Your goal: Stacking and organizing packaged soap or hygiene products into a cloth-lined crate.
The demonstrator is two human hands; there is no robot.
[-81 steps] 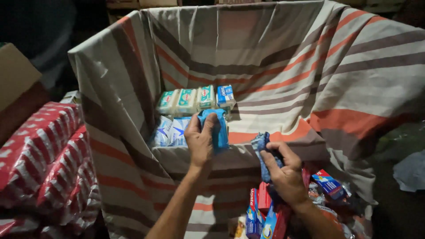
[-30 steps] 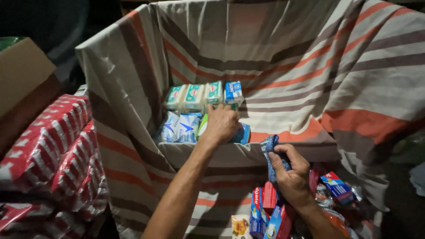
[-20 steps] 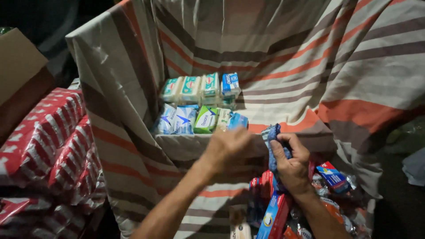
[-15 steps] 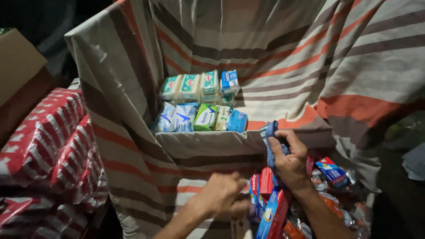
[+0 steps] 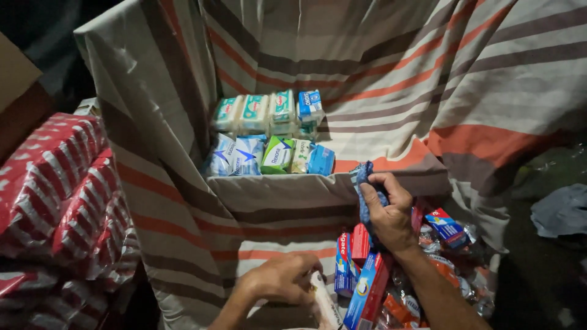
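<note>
A large box draped in striped cloth (image 5: 391, 67), banded in beige, grey and orange, is seen across the upper middle and right of the frame. Inside it, at the centre, two rows of small soap packets (image 5: 269, 137) are stacked, green, white and blue. Red-and-white patterned wrapped bundles (image 5: 61, 195) are piled at the left edge, with a brown cardboard box (image 5: 15, 79) above them at the upper left. A crumpled grey bag (image 5: 559, 211) is seen at the right edge.
</note>
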